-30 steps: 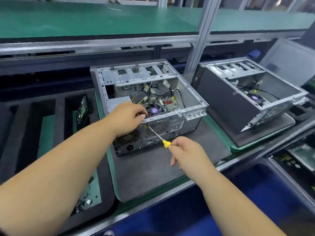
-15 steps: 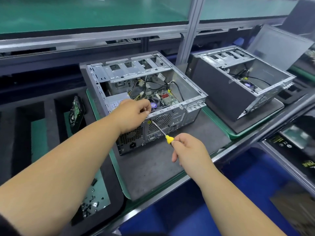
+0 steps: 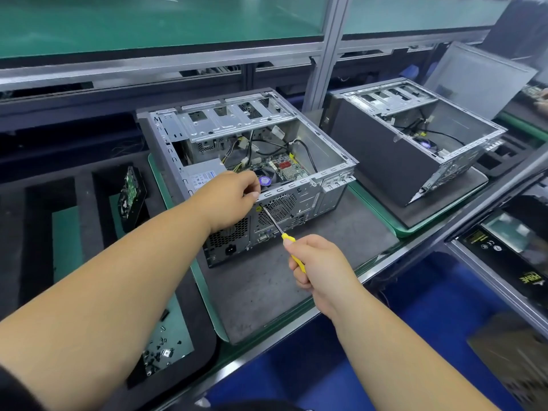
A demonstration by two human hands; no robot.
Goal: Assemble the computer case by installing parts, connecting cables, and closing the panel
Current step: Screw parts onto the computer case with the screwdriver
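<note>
An open silver computer case (image 3: 323,143) lies on its side on a grey mat (image 3: 267,277), its rear panel facing me. Inside I see the motherboard (image 3: 284,167), cables and the power supply (image 3: 201,173). My right hand (image 3: 314,265) grips a yellow-handled screwdriver (image 3: 275,223); its tip meets the rear panel just below the top rim. My left hand (image 3: 231,200) rests on the case's rear rim with fingers curled beside the tip. What the fingertips pinch is hidden.
A second open case (image 3: 421,143) sits on its own mat to the right, a loose side panel (image 3: 480,78) leaning behind it. At left a black foam tray (image 3: 83,197) holds a hard drive (image 3: 130,191) and several small screws (image 3: 160,351). Boxes (image 3: 510,247) lie at right.
The camera has swung slightly, shifting the whole scene in the frame. Both hands stay in the same pose at the rear panel, the screwdriver tip still against it.
</note>
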